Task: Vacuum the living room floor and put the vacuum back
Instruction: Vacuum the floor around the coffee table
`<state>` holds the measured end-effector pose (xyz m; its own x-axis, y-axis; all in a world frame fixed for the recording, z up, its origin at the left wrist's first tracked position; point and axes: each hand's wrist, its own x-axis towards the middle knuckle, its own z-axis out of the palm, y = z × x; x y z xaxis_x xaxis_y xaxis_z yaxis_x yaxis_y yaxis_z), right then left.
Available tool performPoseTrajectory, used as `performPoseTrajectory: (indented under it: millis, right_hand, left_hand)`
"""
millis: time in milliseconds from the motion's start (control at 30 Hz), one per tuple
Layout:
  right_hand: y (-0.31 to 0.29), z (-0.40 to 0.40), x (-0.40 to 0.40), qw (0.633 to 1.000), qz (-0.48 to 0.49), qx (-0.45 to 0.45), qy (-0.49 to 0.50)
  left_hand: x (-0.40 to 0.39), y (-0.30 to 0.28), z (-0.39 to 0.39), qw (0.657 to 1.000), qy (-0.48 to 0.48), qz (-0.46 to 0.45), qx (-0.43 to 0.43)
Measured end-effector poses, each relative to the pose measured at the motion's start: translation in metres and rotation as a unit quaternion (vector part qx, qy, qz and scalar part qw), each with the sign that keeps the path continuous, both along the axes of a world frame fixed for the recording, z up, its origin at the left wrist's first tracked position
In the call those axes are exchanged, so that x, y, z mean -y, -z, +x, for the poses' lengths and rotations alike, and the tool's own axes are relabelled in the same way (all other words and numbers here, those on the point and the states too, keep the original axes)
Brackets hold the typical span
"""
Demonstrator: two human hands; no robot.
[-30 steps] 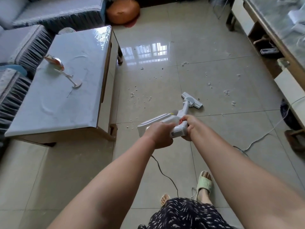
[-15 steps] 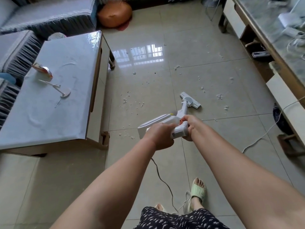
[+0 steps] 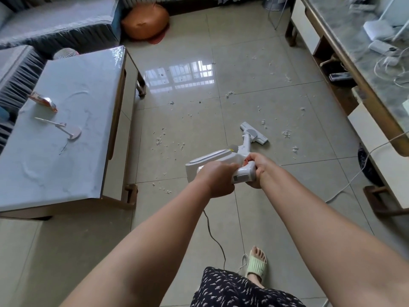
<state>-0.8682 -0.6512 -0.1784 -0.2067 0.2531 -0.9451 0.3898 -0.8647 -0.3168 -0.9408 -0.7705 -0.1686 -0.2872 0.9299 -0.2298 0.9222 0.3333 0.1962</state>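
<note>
Grip on the white plastic corded stick vacuum [image 3: 223, 161] is two-handed, probably so the flat white floor head [image 3: 254, 135] can be steered across the glossy beige tiled floor [image 3: 254, 63] toward the scattered white debris [image 3: 286, 134] just beside it. The left hand [image 3: 215, 179] curls over the vacuum body; the right hand [image 3: 257, 169] wraps the handle, both closed tight around it.

We grip the white vacuum [image 3: 223, 161] with our left hand [image 3: 215, 179] and right hand [image 3: 257, 168]; its floor head [image 3: 254, 132] rests on the tiled floor [image 3: 188, 52] among white scraps [image 3: 286, 134].
</note>
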Motion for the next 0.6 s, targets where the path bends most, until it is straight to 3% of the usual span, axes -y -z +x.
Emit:
performPoseTrajectory:
  millis: [600]
  right_hand:
    - [-0.005, 0.005, -0.087, 0.999, 0.014, 0.008, -0.036]
  left_hand:
    - [-0.081, 0.013, 0.012, 0.997, -0.054, 0.033, 0.053]
